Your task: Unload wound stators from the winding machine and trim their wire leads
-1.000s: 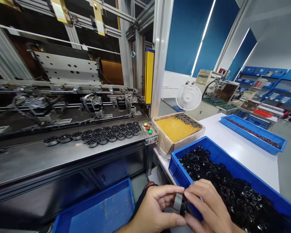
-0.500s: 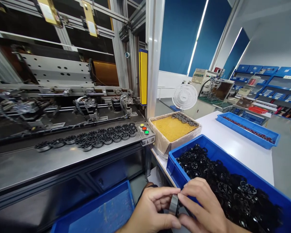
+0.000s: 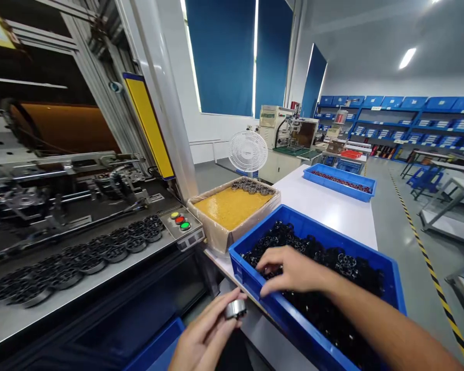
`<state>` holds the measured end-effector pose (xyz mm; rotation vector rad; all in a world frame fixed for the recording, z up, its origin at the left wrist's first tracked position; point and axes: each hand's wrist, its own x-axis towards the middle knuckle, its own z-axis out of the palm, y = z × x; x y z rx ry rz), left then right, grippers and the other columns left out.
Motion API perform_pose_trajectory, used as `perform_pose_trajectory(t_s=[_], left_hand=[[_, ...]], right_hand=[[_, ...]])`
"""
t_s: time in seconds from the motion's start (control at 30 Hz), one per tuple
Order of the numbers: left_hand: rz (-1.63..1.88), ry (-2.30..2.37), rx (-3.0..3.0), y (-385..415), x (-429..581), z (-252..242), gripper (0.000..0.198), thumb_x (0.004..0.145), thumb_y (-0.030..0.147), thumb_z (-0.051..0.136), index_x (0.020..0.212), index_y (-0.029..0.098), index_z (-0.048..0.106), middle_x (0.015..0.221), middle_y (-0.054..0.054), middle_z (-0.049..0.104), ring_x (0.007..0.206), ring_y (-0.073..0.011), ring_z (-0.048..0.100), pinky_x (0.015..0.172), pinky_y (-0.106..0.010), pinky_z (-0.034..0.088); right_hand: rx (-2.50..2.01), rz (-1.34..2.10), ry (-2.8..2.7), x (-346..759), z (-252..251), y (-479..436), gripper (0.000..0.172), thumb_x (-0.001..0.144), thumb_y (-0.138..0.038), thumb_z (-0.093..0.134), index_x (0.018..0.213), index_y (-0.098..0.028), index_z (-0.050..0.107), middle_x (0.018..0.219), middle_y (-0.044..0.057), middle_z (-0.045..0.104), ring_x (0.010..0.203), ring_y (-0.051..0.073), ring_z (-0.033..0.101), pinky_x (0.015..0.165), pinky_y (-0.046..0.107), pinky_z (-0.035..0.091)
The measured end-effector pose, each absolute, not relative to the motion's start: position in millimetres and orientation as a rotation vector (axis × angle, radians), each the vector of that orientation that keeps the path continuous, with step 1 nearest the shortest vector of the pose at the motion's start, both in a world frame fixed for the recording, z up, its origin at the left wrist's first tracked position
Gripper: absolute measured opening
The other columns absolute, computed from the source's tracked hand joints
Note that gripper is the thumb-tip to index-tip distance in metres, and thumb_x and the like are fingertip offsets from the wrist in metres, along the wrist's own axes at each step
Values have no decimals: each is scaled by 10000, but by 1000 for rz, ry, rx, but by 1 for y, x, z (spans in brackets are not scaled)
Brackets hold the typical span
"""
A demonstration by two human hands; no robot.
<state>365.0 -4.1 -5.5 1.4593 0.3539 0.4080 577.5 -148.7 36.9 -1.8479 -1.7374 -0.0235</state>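
My left hand [image 3: 206,332] is closed on a short silver metal ring [image 3: 235,308] with a black part showing at its lower edge, pinched between fingers and thumb in front of the table edge. My right hand [image 3: 296,270] is over the near left side of a blue bin [image 3: 398,293]. Its fingers curl down and stand apart from the thumb, and no part shows between them. Many black spoked plastic parts [image 3: 346,263] lie heaped in this bin, partly hidden by my right hand and forearm.
Rows of black-and-silver rings [image 3: 90,263] lie on the machine's metal ledge, beside a button box [image 3: 181,226]. A plastic-wrapped carton [image 3: 216,232] has a yellow surface and similar rings inside. Farther off are another blue tray [image 3: 338,193] and a white fan [image 3: 248,151].
My right hand has let go of the ring and moved up and over the bin of black parts. My left hand keeps the ring, now lower left. The view has turned right.
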Motion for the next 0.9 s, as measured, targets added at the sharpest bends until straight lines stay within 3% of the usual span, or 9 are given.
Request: perform_pose_trajectory(t_s=[0.03,0.07,0.17,0.27,0.37,0.47,0.6,0.7,0.9], left_hand=[[390,373,1465,1,368,-7,422,813,455,706,1165,224,737,1119,-98,737,922,-258,679,864,-320,549],[371,383,1464,6,371,-8,445,824,464,690,1193,217,719,1069,-91,744,859,-236,674,852,-320,542],[325,369,1438,12,376,-9,511,808,475,703,1241,205,677,973,-64,711,763,-177,617,784,-287,512],[308,305,1470,2,377,-9,497,677,401,827,1124,211,722,950,-35,617,642,-97,492,584,-203,418],[380,210,1579,-7,377,-12,506,610,336,861,1090,218,751,991,-45,543,619,-80,430,498,-190,334],[444,159,1598,-4,374,-13,619,585,340,872,1174,216,731,1020,-84,584,684,-122,502,559,-218,411],[499,171,1481,3,366,-3,576,592,360,882,1117,162,749,1083,-138,684,762,-158,595,670,-241,482],[506,112,1372,0,362,2,555,665,349,856,1170,163,718,1103,-137,729,857,-185,663,776,-253,514],[453,-12,1052,-10,362,-4,542,641,236,893,1156,228,725,1169,-100,740,1071,-246,694,951,-330,529]], right_hand=[[-1930,-44,-1705,599,35,-156,516,891,-426,432,890,-1,725,749,-76,615,695,55,689,622,152,427],[-1999,-76,-1660,619,32,-163,454,926,-342,433,814,-18,731,694,-66,614,643,65,689,587,154,438],[-2166,-83,-1585,665,11,-179,154,765,-30,634,691,-121,734,650,-40,668,597,120,700,551,172,492],[-2296,-26,-1569,680,-14,-186,334,634,103,557,692,-168,744,657,-23,699,682,171,726,590,199,504],[-2419,-11,-1526,688,-29,-187,337,535,104,561,628,-176,725,623,12,697,625,213,707,549,233,482],[-2521,-26,-1472,697,-25,-181,252,526,59,612,565,-179,683,595,61,681,552,261,673,509,288,458],[-2383,-87,-1550,657,8,-160,129,758,-122,622,687,-213,679,732,68,696,692,258,688,647,334,521],[-1779,-321,-1663,579,34,-148,68,905,-253,598,939,-208,636,936,91,668,836,225,676,735,307,557],[-1450,-459,-1831,489,42,-137,174,1004,-204,486,845,-199,554,708,18,614,581,114,633,528,170,519]])
